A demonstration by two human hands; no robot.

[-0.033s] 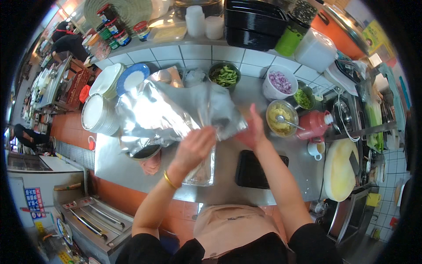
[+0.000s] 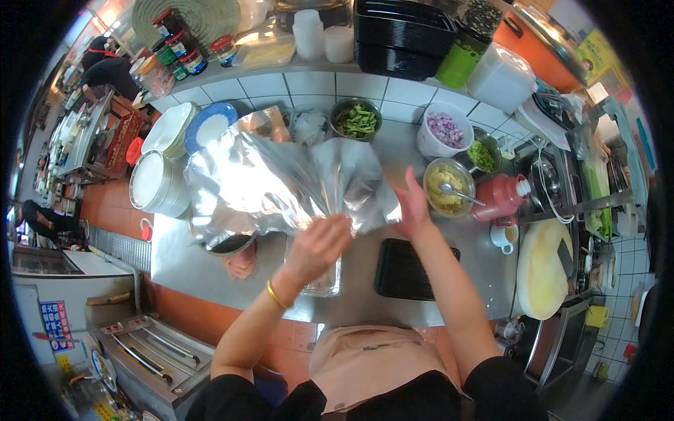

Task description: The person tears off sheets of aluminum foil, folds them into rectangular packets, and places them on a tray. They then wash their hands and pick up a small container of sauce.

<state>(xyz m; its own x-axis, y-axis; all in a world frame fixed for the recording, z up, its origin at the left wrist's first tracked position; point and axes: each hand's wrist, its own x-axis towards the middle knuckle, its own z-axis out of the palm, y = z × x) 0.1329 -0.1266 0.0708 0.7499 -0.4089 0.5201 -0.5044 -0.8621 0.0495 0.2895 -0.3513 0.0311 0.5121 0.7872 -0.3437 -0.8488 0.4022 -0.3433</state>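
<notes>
A large crumpled sheet of aluminium foil (image 2: 260, 175) spreads over the left middle of the steel counter, hiding much of what lies beneath. My left hand (image 2: 319, 245) pinches its near edge, and folds fan out from that grip. At the foil's right edge is my right hand (image 2: 412, 207), fingers stretched upward, partly covered by the foil. A shallow transparent or foil tray (image 2: 326, 279) shows under my left wrist. Right of it lies a black plastic tray (image 2: 400, 270). A pinkish piece that looks like raw meat (image 2: 240, 262) sits beside a partly covered bowl (image 2: 233, 244).
Stacked plates (image 2: 151, 181) stand at left. Along the back are a bowl of cut greens (image 2: 357, 121) and a tub of chopped purple onion (image 2: 445, 131). A bowl of yellowish paste with spoon (image 2: 449, 188), a pink bottle (image 2: 497, 199) and a round cutting board (image 2: 543, 274) are right.
My left hand has shifted slightly right and down with the foil's near edge. The foil has spread flatter, its right part covering more of the tray. My right hand has moved slightly right.
</notes>
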